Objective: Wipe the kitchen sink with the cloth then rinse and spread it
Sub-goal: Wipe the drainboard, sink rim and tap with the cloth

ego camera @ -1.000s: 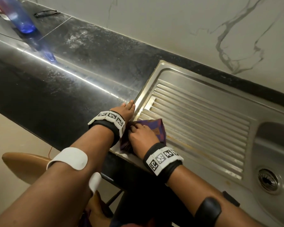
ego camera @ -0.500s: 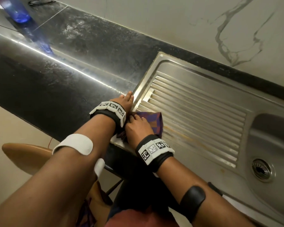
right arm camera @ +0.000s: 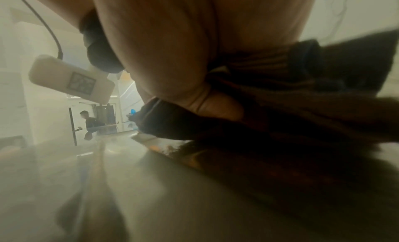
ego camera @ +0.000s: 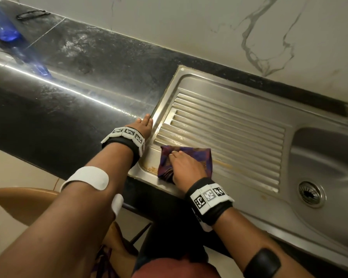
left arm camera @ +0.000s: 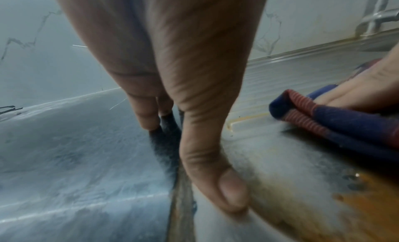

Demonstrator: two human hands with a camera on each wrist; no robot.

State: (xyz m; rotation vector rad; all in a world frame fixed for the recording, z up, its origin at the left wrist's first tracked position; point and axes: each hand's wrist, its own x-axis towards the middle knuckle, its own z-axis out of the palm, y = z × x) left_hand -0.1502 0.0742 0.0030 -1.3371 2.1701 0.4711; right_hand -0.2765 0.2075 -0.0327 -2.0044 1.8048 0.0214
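A folded purple and red checked cloth lies on the steel sink's ribbed drainboard, near its front left corner. My right hand presses down on it, fingers laid over the top and the thumb tucked into the bunched folds at the near edge. My left hand rests flat with straight fingers on the black counter, right along the sink's left rim, holding nothing. A brown rusty stain shows on the steel just left of the cloth.
The sink basin with its round drain is at the right. A tap stands at the back wall. A blue bottle and a thin black item sit far left on the counter. A wooden seat is below the counter's edge.
My right hand has slid the cloth to the right along the front of the drainboard, away from my left hand, baring the stained corner. The left hand stays at the rim.
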